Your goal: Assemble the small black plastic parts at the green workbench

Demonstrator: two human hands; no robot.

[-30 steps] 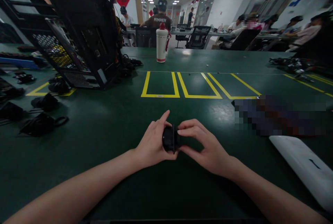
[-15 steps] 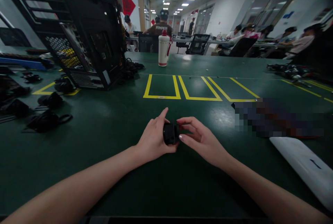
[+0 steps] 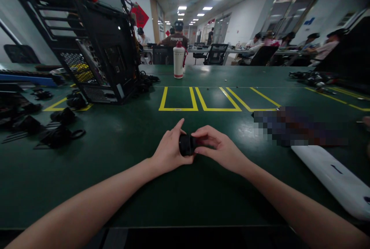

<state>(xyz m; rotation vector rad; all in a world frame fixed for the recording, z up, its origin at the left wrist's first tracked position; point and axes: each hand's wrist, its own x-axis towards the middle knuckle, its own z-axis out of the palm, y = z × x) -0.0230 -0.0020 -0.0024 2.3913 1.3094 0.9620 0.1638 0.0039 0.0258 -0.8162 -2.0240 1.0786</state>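
Note:
A small black rounded object (image 3: pixel 186 145) is held just above the green table, near its front middle. My left hand (image 3: pixel 170 148) is closed around its left side, the thumb below and the index finger pointing up and away. On the opposite side, my right hand (image 3: pixel 218 147) pinches the object's right edge between thumb and fingertips. The fingers cover part of it, and its exact kind is too dark to make out.
At left stand an open black computer case (image 3: pixel 115 56) and several black cabled items (image 3: pixel 59 135). A white bottle (image 3: pixel 178 62) stands behind the yellow tape outlines (image 3: pixel 179 109). At right lie a blurred-out item (image 3: pixel 300 127) and a white slab-like object (image 3: pixel 332 175). People sit farther back.
My right fingertips have closed in on the black object's right edge, where they were slightly apart before. My left hand keeps its hold. The camera view has tilted a little.

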